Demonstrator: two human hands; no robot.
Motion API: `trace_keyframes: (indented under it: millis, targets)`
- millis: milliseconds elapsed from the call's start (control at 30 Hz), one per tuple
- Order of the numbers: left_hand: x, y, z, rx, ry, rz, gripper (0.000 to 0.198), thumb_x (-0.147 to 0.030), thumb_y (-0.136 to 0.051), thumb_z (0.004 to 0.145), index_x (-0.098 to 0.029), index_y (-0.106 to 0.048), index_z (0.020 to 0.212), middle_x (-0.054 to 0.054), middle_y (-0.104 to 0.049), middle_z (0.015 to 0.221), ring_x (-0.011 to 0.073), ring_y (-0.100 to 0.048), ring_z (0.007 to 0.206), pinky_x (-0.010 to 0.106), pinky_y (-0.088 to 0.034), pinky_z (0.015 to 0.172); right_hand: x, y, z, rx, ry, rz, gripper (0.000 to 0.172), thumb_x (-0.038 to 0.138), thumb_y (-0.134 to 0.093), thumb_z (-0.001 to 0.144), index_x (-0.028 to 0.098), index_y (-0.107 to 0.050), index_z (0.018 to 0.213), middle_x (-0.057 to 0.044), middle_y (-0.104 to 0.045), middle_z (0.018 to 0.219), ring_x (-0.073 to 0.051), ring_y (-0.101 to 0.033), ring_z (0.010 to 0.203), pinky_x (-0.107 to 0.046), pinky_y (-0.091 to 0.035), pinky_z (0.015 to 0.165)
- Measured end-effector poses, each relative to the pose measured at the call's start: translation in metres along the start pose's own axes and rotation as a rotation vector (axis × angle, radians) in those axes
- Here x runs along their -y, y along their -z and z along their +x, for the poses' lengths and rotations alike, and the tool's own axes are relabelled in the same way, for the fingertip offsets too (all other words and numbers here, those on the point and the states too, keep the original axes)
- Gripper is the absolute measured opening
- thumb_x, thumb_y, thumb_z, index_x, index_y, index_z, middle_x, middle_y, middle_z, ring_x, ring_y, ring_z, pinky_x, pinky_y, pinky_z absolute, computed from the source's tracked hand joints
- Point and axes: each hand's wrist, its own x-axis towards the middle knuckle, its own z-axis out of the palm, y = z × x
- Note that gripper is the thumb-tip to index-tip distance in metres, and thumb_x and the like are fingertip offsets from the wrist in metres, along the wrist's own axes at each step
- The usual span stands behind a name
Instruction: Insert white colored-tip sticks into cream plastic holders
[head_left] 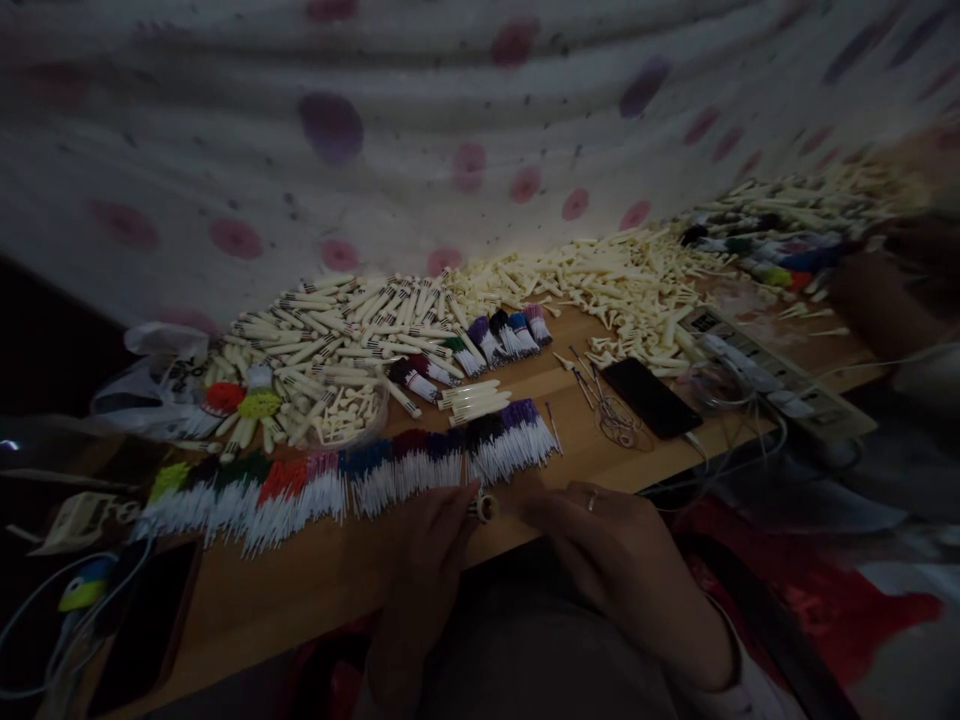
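My left hand (431, 555) is closed around a cream pen barrel (487, 508), whose round open end points to the right over the table's front edge. Just right of it, my right hand (622, 560), with a ring on one finger, has its fingertips pinched together. What they hold, if anything, is too blurred to make out. Beyond my hands lies a long row of thin white pen refills (296, 500) with coloured ends, sorted by colour. Several cream barrels (474, 402) lie side by side behind the row.
A big heap of cream barrels (360, 320) lies against the spotted curtain (420, 130). Small cream parts (345, 415) fill a tub. A black phone (652, 395) and a power strip (780, 375) with cables lie right. Another person's hand (877, 290) is at far right.
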Motion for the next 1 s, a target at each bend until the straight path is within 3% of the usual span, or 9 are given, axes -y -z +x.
trace_keyframes:
  millis: [233, 467, 633, 867, 1000]
  targets:
    - [-0.005, 0.007, 0.003, 0.038, -0.055, 0.004, 0.035, -0.024, -0.045, 0.105, -0.027, -0.058, 0.137, 0.007, -0.067, 0.114, 0.0195, -0.061, 0.107, 0.033, -0.05, 0.092, 0.0, 0.009, 0.006, 0.041, 0.065, -0.05, 0.03, -0.001, -0.043, 0.092, 0.015, -0.068, 0.097, -0.002, -0.065, 0.07, -0.015, -0.056, 0.061, -0.026, -0.033, 0.055]
    - [-0.008, 0.011, 0.002, 0.056, -0.075, 0.027, 0.036, -0.026, -0.044, 0.105, -0.028, -0.059, 0.137, 0.007, -0.068, 0.114, 0.0199, -0.062, 0.107, 0.033, -0.05, 0.093, -0.001, 0.017, 0.008, 0.073, 0.151, -0.04, 0.031, -0.002, -0.043, 0.092, 0.015, -0.067, 0.1, -0.002, -0.072, 0.079, -0.016, -0.057, 0.065, -0.028, -0.035, 0.059]
    - [-0.01, 0.014, 0.001, 0.105, -0.084, 0.043, 0.036, -0.026, -0.046, 0.104, -0.027, -0.06, 0.138, 0.008, -0.069, 0.115, 0.0202, -0.062, 0.107, 0.032, -0.051, 0.091, -0.002, 0.021, 0.007, 0.129, 0.173, -0.1, 0.031, 0.0, -0.042, 0.094, 0.017, -0.067, 0.095, -0.001, -0.068, 0.071, -0.016, -0.053, 0.061, -0.03, -0.033, 0.058]
    - [-0.011, 0.015, 0.0, 0.159, -0.089, -0.003, 0.036, -0.026, -0.046, 0.105, -0.03, -0.058, 0.139, 0.005, -0.068, 0.116, 0.0183, -0.062, 0.108, 0.03, -0.05, 0.093, -0.005, 0.027, 0.006, 0.205, 0.209, -0.079, 0.032, -0.002, -0.041, 0.093, 0.017, -0.067, 0.098, -0.003, -0.074, 0.089, -0.016, -0.058, 0.069, -0.031, -0.039, 0.064]
    - [-0.014, 0.015, 0.002, 0.219, -0.083, -0.024, 0.035, -0.03, -0.043, 0.105, -0.03, -0.06, 0.136, 0.005, -0.069, 0.119, 0.0182, -0.063, 0.11, 0.028, -0.052, 0.09, -0.007, 0.028, 0.002, 0.269, 0.184, -0.087, 0.026, 0.0, -0.048, 0.092, 0.018, -0.066, 0.096, -0.002, -0.074, 0.087, -0.017, -0.059, 0.073, -0.03, -0.038, 0.065]
